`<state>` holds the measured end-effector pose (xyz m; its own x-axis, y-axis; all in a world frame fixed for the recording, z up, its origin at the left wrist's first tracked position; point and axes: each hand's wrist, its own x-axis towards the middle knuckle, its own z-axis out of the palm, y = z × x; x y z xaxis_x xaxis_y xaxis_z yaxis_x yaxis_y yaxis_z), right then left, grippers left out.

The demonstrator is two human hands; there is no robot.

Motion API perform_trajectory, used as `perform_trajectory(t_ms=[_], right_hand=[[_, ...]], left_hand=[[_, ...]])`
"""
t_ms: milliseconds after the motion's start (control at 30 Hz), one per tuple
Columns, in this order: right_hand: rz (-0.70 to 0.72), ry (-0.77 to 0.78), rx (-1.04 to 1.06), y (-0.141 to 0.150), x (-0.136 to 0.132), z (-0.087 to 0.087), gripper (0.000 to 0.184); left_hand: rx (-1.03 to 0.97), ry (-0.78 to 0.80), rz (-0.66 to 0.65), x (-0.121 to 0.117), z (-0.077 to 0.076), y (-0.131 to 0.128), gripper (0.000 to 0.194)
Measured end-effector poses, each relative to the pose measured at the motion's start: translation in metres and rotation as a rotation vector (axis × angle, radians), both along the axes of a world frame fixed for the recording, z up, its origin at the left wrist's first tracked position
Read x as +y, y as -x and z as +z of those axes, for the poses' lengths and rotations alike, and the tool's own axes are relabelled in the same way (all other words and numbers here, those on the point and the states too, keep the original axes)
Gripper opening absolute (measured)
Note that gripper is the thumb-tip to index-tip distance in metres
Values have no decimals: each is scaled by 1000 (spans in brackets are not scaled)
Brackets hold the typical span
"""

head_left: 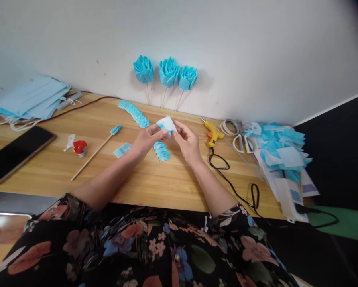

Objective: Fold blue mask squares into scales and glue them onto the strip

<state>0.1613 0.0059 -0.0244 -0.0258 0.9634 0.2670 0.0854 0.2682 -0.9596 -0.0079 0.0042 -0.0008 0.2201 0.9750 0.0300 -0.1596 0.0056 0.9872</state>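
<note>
Between my two hands is a small white and blue fabric piece (pixel 168 124), its lower edge turned up to show blue. My left hand (pixel 149 139) pinches its left side, and my right hand (pixel 186 141) pinches the right side. Beneath them a curved row of blue folded pieces (pixel 134 112) runs over the table, partly hidden by my hands. One flat light-blue piece (pixel 122 150) lies by my left wrist. Left of that rests a wooden stick (pixel 92 156) with a small blue bud (pixel 116 130) on its tip.
Three blue fabric flowers (pixel 168 72) on sticks lean against the wall. A yellow glue gun (pixel 213 133) with black cord, scissors (pixel 243 143), a tape roll (pixel 229 127), a blue scrap pile (pixel 282 145) and a power strip (pixel 291 199) are right. Left are face masks (pixel 32 95), a phone (pixel 19 153) and a red wrapper (pixel 80 147).
</note>
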Motion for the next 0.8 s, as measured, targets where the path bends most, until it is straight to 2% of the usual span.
perform_trajectory(t_ms=[100,233,400,600,700,800], right_hand=[[-12,-15,35,1,-2,2,37],[-5,-16,53,3,-4,4,35],[55,40,108,0,-4,8,35],[139,101,139,-6,1,8,47],[142,121,139,-5,3,6,52],[147,115,92,-3,1,7,44]], left_hand=[[-31,42,8,1,-1,0,38],[-28,64,-2,3,-4,1,24],[-13,32,6,4,-6,3,27],[99,18,-28,5,-3,4,26],[99,2,6,5,-1,4,26],[60,-29,76,5,0,4,24]])
